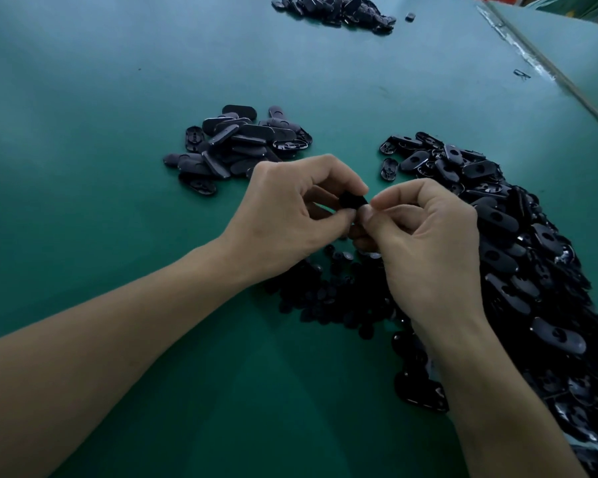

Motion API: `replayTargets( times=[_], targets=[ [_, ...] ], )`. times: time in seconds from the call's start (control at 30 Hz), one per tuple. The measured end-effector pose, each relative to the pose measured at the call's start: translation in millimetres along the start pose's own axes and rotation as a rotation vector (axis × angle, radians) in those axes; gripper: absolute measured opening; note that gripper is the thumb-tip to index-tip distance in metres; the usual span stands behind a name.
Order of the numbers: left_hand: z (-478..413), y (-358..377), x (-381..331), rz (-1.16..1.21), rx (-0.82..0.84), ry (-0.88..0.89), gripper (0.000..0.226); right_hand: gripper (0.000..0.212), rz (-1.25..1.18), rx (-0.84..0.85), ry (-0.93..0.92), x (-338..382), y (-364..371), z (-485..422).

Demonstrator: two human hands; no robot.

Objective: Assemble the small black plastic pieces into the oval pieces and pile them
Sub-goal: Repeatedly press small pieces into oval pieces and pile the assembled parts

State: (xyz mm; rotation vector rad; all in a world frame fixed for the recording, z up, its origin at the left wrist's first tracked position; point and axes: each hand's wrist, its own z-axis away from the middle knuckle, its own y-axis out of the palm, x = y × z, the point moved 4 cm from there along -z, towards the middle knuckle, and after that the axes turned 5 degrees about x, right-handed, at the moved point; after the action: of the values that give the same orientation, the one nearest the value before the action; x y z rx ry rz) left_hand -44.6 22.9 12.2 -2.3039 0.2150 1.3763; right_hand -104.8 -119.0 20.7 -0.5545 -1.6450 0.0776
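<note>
Pinching one black piece [353, 201] with curled fingers [339, 174] of my left hand [283, 215] and right hand [428, 243], above small pieces [328, 291] on the bench [118, 167].

The table [118, 98] wears a green covering, matt and smooth, with only a soft sheen where the light falls. The near pile [237, 146] is oval pieces of black plastic, their flat backs smooth and satiny. The big heap [518, 243] of the same plastic catches glossy glints along its rims. The small pieces [328, 294] look duller, matt black plastic, as does the held piece [353, 201] pinched in the fingers [325, 170].
</note>
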Motion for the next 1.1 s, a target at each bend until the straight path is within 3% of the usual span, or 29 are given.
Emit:
replayTargets(
  times=[0.37,0.5,0.8,1.1],
  targets=[
    [-0.7,-2.3,1.7,-0.090,-0.053,0.027,0.030,0.014,0.003,0.074,-0.016,4.1,-0.4,0.5],
    [-0.2,-0.5,2.1,-0.030,-0.057,0.031,0.025,0.019,0.107,0.058,-0.049,2.6,-3.9,-2.5],
    [-2.9,-5.0,4.8,0.172,-0.039,-0.018,0.028,0.016,-0.058,0.099,-0.060,0.1,-4.1,-5.2],
    [-4.0,-5.3,7.9,0.204,0.023,-0.071,0.029,0.016,-0.069,0.130,-0.085,2.0,-9.1,-6.4]
  ],
)
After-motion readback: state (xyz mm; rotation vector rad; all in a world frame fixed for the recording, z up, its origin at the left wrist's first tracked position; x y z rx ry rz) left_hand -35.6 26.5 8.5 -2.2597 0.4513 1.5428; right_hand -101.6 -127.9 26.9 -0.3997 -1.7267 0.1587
